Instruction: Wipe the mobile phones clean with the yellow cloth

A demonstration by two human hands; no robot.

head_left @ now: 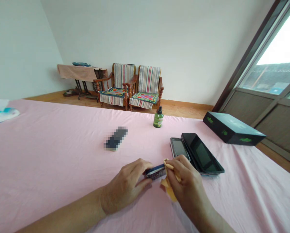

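My left hand (127, 181) grips one end of a dark phone (156, 172), thumb on the near side and fingers over the far side. The phone is seen edge-on, and its side looks patterned. Bunched in my right hand (187, 179) is a yellow cloth (170, 189), pressed against the phone's right end, which it hides. Just beyond my right hand lie a smaller grey phone (179, 147) and a black tablet (203, 152), side by side. Another phone (115, 138), blurred out in the picture, lies farther off to the left.
A green bottle (158, 119) with a black cap stands near the far edge of the pink cloth (62, 155). At the right is a black box (232, 127) with green lettering. A white and blue packet (4, 113) lies far left. Two wooden chairs (147, 84) stand beyond.
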